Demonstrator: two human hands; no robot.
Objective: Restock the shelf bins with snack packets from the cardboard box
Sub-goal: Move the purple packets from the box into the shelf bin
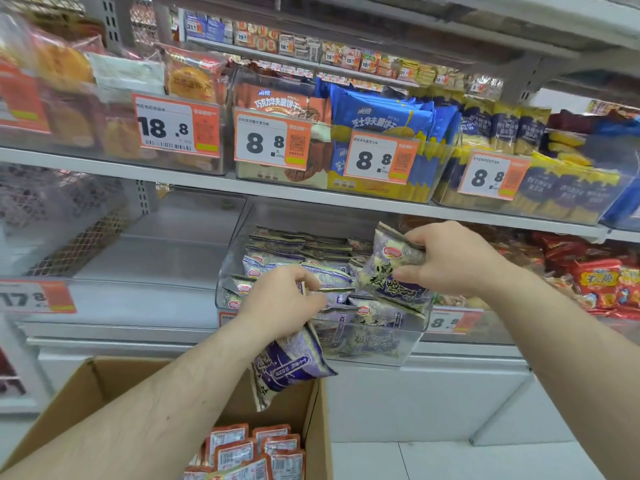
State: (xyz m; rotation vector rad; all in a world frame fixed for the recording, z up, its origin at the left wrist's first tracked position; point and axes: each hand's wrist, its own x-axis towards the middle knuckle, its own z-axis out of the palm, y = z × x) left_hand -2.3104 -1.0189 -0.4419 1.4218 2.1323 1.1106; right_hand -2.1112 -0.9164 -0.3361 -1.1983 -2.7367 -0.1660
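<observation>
Purple packets half-fill clear bin (pixel 408 344) — placing step, we judge. Left hand (pixel 277 303) grips one packet (pixel 287 365) below bin front; right hand (pixel 446 258) pinches another (pixel 388 271) over it. Next: we lower both in. Cardboard box (pixel 104 386) below holds orange packets (pixel 242 452).

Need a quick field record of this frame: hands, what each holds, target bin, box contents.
left hand: grips a purple snack packet that hangs below the bin's front edge
right hand: pinches a second purple packet over the bin
target bin: clear, lower shelf, partly filled with matching purple packets
neighbour bin: left of it, clear, no packets visible
cardboard box: open, below the left arm, holds orange packets
</observation>
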